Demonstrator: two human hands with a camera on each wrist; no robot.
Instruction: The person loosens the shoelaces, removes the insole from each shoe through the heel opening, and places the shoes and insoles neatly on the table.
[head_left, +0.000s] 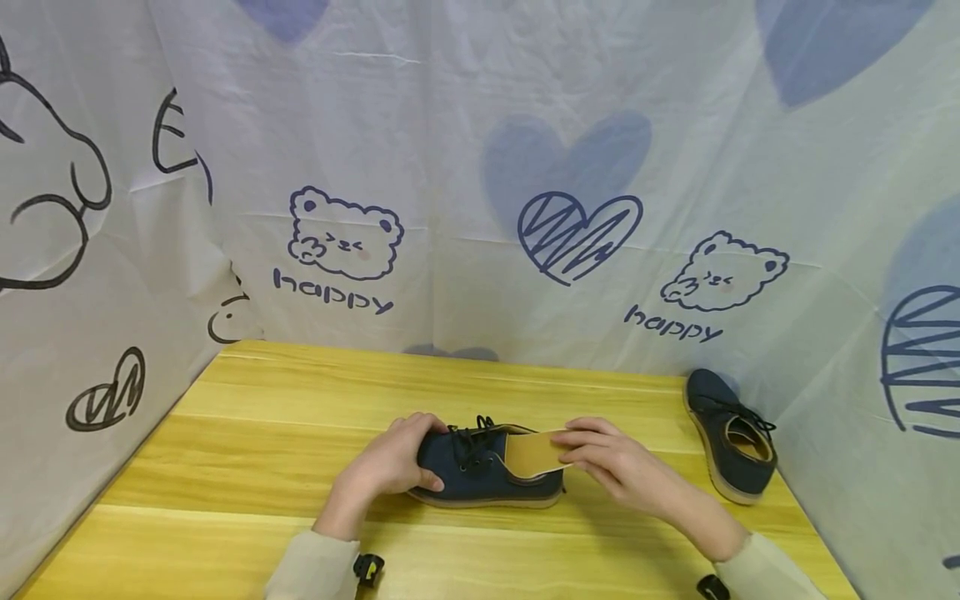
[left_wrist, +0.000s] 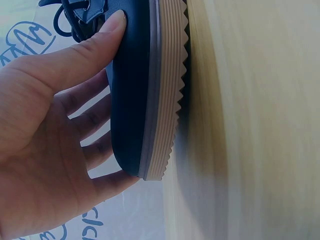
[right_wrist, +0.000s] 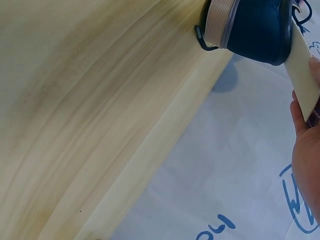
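Observation:
A dark navy lace-up shoe stands on the table, toe to the left, its light ridged sole down. My left hand grips the toe end, thumb on the near side and the other fingers round the front. At the heel end, my right hand pinches the end of a tan insole. The insole's other end is inside the shoe's opening, hidden there. In the right wrist view the pale underside of the insole slants out over the shoe's heel.
A second navy shoe rests at the table's right edge, its opening toward me. White cloth with printed hearts and bears hangs behind the yellow wood-grain table and at both sides.

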